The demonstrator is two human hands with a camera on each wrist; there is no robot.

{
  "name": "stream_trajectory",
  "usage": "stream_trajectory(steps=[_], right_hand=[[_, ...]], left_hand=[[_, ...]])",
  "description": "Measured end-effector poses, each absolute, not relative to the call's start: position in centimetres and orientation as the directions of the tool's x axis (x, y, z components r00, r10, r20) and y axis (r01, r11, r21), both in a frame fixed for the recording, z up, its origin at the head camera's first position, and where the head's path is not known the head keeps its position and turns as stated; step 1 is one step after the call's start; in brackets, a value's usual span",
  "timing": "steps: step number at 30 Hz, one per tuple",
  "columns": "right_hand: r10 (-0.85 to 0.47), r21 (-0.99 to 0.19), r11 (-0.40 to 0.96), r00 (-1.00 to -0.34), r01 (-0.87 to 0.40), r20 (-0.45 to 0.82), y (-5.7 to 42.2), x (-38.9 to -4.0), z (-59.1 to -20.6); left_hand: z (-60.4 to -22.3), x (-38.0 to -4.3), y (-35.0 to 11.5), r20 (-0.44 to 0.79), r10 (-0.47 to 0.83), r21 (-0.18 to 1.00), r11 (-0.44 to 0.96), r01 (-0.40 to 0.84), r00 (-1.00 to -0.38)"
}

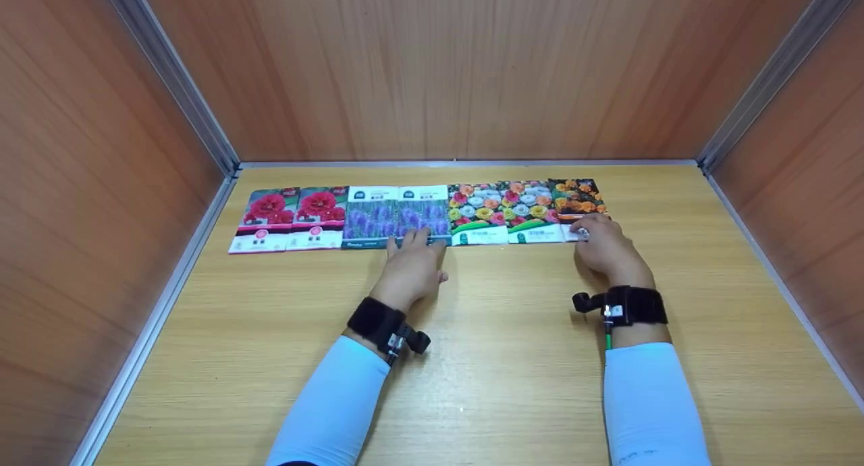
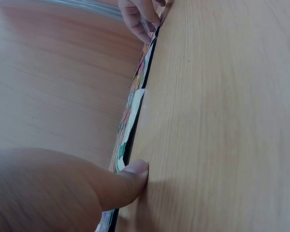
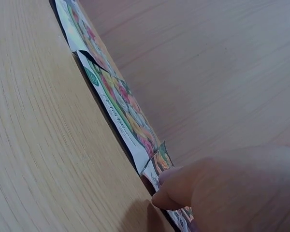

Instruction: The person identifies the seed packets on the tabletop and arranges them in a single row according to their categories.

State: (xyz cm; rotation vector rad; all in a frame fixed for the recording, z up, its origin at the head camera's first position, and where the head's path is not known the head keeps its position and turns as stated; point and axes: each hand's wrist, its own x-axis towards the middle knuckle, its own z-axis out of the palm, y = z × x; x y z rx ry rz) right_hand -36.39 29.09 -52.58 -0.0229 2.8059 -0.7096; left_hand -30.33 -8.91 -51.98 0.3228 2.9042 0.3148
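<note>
A row of flower seed packets lies flat and side by side near the back panel. My left hand [image 1: 413, 267] has its fingers spread, with the tips on the lower edge of a purple-flower packet [image 1: 423, 213]; its thumb [image 2: 130, 181] touches the tabletop in the left wrist view. At the row's right end, my right hand [image 1: 605, 246] pinches the lower part of an orange-flower packet [image 1: 579, 194], covering its lower right corner. That packet meets a mixed-colour flower packet [image 1: 530, 209] on its left, and in the right wrist view their edges lift slightly.
Further left in the row are two red-flower packets [image 1: 268, 216], a second purple packet [image 1: 370, 213] and another mixed-colour packet [image 1: 477, 213]. Wooden panels [image 1: 459, 67] with metal edging stand behind and at both sides of the wooden tabletop [image 1: 499, 358].
</note>
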Motion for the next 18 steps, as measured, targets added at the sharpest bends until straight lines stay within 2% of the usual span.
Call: stream_trajectory(steps=[8, 18], right_hand=[[-0.068, -0.466, 0.883, -0.969, 0.053, -0.239, 29.09, -36.35, -52.70], [-0.085, -0.551, 0.833, -0.977, 0.038, -0.195, 28.30, -36.30, -52.28]], left_hand=[[-52.15, -30.45, -8.77, -0.173, 0.233, 0.236, 0.953, 0.190, -0.957], [-52.28, -30.40, -9.38, -0.168, 0.243, 0.233, 0.951, 0.201, -0.955]])
